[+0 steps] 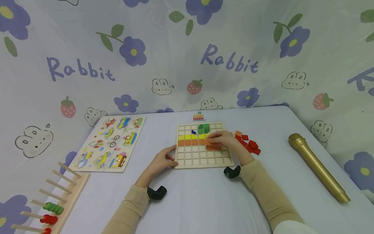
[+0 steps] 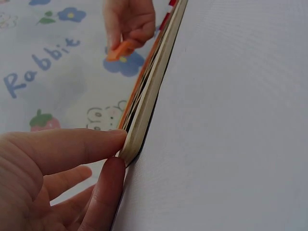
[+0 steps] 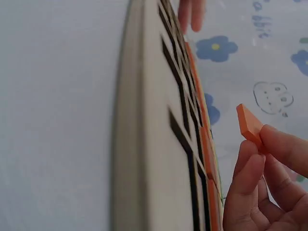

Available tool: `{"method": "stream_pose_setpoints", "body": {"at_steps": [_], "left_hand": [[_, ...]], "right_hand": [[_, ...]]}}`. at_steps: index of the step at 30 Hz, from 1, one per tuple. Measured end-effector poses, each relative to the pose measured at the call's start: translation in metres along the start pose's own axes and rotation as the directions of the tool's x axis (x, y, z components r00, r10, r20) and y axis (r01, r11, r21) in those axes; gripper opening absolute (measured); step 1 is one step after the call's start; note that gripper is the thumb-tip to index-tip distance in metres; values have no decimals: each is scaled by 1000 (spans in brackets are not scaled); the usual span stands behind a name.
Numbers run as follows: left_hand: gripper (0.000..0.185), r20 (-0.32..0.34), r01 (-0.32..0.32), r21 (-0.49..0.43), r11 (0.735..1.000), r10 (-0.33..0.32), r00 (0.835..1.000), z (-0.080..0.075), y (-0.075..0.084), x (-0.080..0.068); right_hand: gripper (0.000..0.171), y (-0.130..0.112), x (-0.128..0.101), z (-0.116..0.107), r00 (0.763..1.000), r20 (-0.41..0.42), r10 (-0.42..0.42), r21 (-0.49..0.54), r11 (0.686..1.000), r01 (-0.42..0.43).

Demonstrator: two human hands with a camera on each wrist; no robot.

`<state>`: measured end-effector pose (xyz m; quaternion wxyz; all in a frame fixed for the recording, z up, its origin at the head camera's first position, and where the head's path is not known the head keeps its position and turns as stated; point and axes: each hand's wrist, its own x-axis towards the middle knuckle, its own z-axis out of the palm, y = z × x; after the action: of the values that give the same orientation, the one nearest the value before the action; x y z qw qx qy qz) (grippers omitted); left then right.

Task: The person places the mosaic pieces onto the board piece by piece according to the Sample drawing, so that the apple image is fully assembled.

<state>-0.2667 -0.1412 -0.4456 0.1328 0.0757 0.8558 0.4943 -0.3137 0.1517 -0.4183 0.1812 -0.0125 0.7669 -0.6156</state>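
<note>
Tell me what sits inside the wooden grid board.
In the grid board: green pieces, one blue piece, a yellow row, an orange row. The right hand, pinching an orange tile, covers several cells.

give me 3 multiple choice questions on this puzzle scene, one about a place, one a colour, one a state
1. Where is the gold microphone?
A. right of the grid board
B. on the vehicle puzzle
C. under the left hand

2. What colour is the tile in the right hand?
A. blue
B. orange
C. green

3. What is the left hand doing?
A. lying flat on the cloth
B. holding a red tile
C. gripping the board's corner

Key: 1 A, it lies at the table's right side, past the red tiles. 2 B, the right wrist view shows an orange piece pinched. 3 C, thumb and fingers clasp the board's edge.
</note>
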Motion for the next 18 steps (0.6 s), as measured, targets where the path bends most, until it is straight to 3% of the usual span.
{"method": "stream_pose_setpoints", "body": {"at_steps": [4, 10, 14, 18], "left_hand": [[76, -1, -11, 8, 1000, 11, 1000, 0, 0, 1], [77, 2, -17, 14, 1000, 17, 1000, 0, -3, 2], [77, 2, -16, 9, 1000, 16, 1000, 0, -4, 2], [77, -3, -9, 3, 1000, 9, 1000, 0, -4, 2]], "right_hand": [[24, 0, 6, 15, 999, -21, -28, -208, 978, 23], [11, -2, 11, 28, 991, -67, -117, -487, 870, 70], [8, -2, 10, 34, 988, -69, -142, -572, 817, 77], [4, -2, 10, 37, 987, -64, -149, -591, 802, 83]]}}
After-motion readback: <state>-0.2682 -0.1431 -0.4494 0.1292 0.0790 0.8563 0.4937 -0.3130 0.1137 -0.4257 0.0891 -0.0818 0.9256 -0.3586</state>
